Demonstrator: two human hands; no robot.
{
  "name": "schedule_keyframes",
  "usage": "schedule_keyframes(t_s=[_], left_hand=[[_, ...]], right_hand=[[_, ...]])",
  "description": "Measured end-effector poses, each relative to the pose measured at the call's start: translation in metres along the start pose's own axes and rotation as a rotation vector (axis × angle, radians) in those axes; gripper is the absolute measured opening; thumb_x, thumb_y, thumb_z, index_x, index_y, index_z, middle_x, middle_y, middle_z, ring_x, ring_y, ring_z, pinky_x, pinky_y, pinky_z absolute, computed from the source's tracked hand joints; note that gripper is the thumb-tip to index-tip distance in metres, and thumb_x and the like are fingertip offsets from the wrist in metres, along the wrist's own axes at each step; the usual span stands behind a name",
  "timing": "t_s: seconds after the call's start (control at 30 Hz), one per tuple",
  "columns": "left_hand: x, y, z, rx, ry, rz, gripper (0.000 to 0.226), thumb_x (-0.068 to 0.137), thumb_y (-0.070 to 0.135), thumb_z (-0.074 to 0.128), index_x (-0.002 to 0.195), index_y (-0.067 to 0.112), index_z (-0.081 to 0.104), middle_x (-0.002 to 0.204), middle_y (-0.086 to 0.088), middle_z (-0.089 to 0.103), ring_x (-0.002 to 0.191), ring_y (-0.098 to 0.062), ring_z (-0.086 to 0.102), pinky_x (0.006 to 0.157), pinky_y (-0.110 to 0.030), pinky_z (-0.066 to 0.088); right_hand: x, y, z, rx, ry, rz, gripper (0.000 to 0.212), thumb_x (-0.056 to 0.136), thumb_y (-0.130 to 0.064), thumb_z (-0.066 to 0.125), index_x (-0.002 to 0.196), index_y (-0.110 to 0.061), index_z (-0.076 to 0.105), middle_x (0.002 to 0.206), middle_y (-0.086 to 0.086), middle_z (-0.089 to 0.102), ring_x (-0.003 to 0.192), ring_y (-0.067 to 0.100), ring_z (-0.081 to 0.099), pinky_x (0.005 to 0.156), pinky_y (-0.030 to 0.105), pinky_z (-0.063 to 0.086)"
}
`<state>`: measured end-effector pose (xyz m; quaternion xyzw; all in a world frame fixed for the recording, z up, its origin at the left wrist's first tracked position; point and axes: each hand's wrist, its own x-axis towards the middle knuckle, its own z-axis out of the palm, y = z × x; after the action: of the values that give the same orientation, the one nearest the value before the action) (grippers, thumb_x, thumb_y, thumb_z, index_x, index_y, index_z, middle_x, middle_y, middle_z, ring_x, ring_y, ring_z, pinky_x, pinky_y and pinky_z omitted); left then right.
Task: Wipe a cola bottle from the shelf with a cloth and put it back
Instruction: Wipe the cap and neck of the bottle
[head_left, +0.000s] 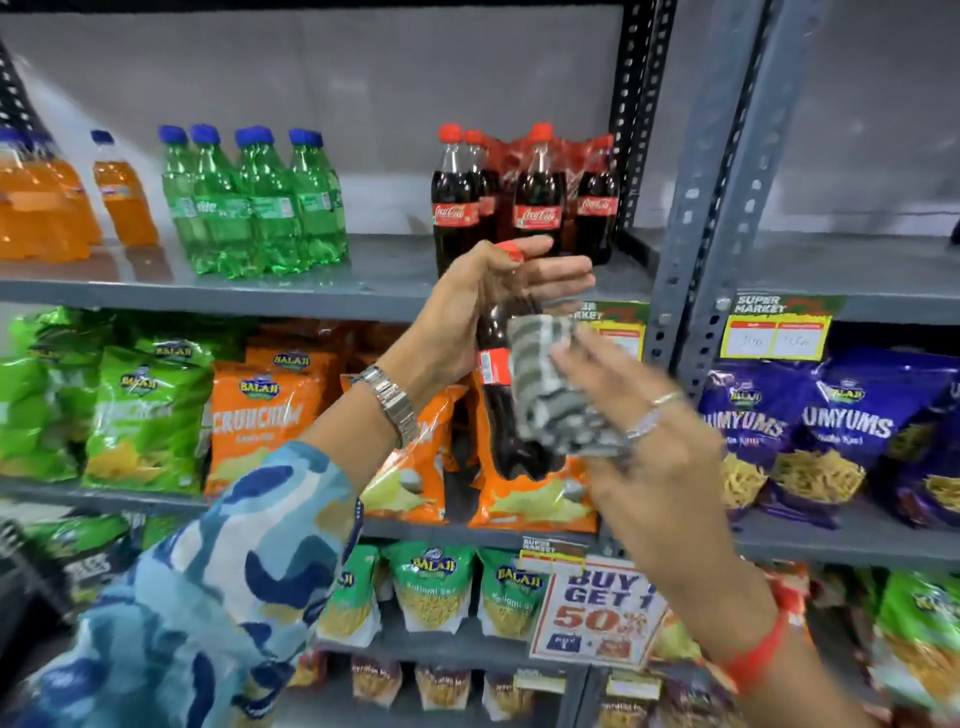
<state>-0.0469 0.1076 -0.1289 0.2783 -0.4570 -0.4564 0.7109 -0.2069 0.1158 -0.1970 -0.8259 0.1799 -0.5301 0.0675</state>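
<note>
My left hand (483, 306) grips a cola bottle (506, 426) by its neck, just under the red cap, holding it upright in front of the shelves. My right hand (644, 441) presses a grey and white striped cloth (556, 387) against the bottle's right side, over its red label. The right hand is blurred. On the top shelf (363, 291), right behind my left hand, stand several more cola bottles (537, 202) with red caps and red labels.
Green soda bottles (254, 202) and orange soda bottles (47, 202) stand left on the same shelf. Snack bags fill the lower shelves: orange (260, 410), green (140, 415), purple (841, 431). A grey slotted upright post (691, 208) stands right of the colas.
</note>
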Motion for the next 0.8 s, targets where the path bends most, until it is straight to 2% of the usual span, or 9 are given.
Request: schedule_keyframes(t_s=[0.1, 0.17, 0.23, 0.27, 0.33, 0.4, 0.5, 0.67, 0.8], left_hand=[[-0.009, -0.001, -0.01, -0.031, 0.045, 0.005, 0.025, 0.087, 0.007, 0.024, 0.09, 0.004, 0.05, 0.08, -0.018, 0.073, 0.081, -0.032, 0.07, 0.085, -0.046, 0.052], [-0.014, 0.003, -0.02, -0.028, 0.091, 0.006, 0.024, 0.087, 0.006, 0.025, 0.091, 0.004, 0.049, 0.08, -0.019, 0.073, 0.08, -0.032, 0.07, 0.089, -0.047, 0.049], [-0.015, 0.004, -0.027, -0.05, 0.131, -0.006, 0.023, 0.088, 0.007, 0.027, 0.092, 0.005, 0.049, 0.081, -0.019, 0.072, 0.079, -0.032, 0.07, 0.093, -0.048, 0.046], [-0.015, 0.004, -0.029, -0.047, 0.15, -0.014, 0.022, 0.088, 0.007, 0.028, 0.093, 0.005, 0.049, 0.081, -0.018, 0.072, 0.078, -0.031, 0.07, 0.092, -0.047, 0.047], [-0.015, 0.003, -0.027, 0.002, 0.169, -0.041, 0.023, 0.089, 0.005, 0.029, 0.094, 0.005, 0.051, 0.08, -0.016, 0.073, 0.073, -0.028, 0.07, 0.089, -0.045, 0.049], [-0.017, -0.001, -0.022, 0.047, 0.16, -0.067, 0.022, 0.091, 0.005, 0.032, 0.095, 0.006, 0.053, 0.076, -0.012, 0.073, 0.07, -0.025, 0.07, 0.086, -0.042, 0.05], [-0.019, -0.005, -0.015, 0.077, 0.152, -0.069, 0.019, 0.091, 0.005, 0.037, 0.098, 0.005, 0.054, 0.075, -0.01, 0.073, 0.071, -0.024, 0.07, 0.082, -0.041, 0.053], [-0.026, -0.015, -0.02, 0.201, 0.154, -0.094, 0.018, 0.09, 0.003, 0.041, 0.099, 0.005, 0.058, 0.079, -0.011, 0.073, 0.076, -0.027, 0.07, 0.088, -0.041, 0.053], [-0.029, -0.029, -0.022, 0.191, 0.156, -0.156, 0.017, 0.091, 0.006, 0.043, 0.096, 0.006, 0.059, 0.079, -0.011, 0.074, 0.079, -0.028, 0.071, 0.086, -0.043, 0.054]], right_hand=[[-0.066, 0.006, 0.005, 0.002, -0.165, -0.184, 0.066, 0.082, -0.006, 0.049, 0.147, -0.014, 0.042, 0.15, 0.004, 0.051, 0.136, 0.025, 0.046, 0.123, 0.029, 0.031], [-0.086, 0.013, 0.005, 0.022, -0.24, -0.202, 0.067, 0.072, -0.007, 0.044, 0.138, -0.02, 0.051, 0.143, -0.002, 0.058, 0.127, 0.022, 0.053, 0.11, 0.028, 0.047], [-0.092, 0.008, 0.001, 0.053, -0.238, -0.2, 0.066, 0.068, -0.007, 0.042, 0.131, -0.021, 0.056, 0.138, -0.003, 0.063, 0.122, 0.022, 0.057, 0.099, 0.042, 0.059], [-0.094, 0.003, 0.001, 0.104, -0.204, -0.221, 0.062, 0.071, -0.005, 0.044, 0.13, -0.019, 0.057, 0.138, -0.001, 0.063, 0.122, 0.023, 0.057, 0.102, 0.044, 0.058], [-0.074, -0.004, 0.001, 0.092, -0.032, -0.26, 0.054, 0.079, -0.001, 0.052, 0.131, -0.01, 0.058, 0.137, 0.008, 0.062, 0.124, 0.027, 0.056, 0.114, 0.037, 0.049], [-0.048, -0.008, 0.004, 0.021, 0.044, -0.242, 0.053, 0.082, 0.002, 0.053, 0.134, -0.003, 0.06, 0.135, 0.017, 0.06, 0.13, 0.032, 0.05, 0.119, 0.042, 0.041], [-0.048, -0.007, 0.018, -0.161, -0.074, -0.221, 0.057, 0.08, 0.005, 0.042, 0.128, -0.002, 0.07, 0.136, 0.027, 0.064, 0.134, 0.04, 0.043, 0.116, 0.063, 0.038], [-0.081, -0.014, 0.013, -0.225, -0.164, -0.376, 0.053, 0.074, 0.002, 0.042, 0.11, -0.001, 0.08, 0.117, 0.026, 0.075, 0.116, 0.045, 0.067, 0.098, 0.07, 0.044], [-0.057, -0.021, 0.006, -0.201, -0.048, -0.297, 0.053, 0.074, 0.004, 0.044, 0.116, 0.003, 0.076, 0.122, 0.029, 0.072, 0.116, 0.045, 0.065, 0.103, 0.065, 0.047]])
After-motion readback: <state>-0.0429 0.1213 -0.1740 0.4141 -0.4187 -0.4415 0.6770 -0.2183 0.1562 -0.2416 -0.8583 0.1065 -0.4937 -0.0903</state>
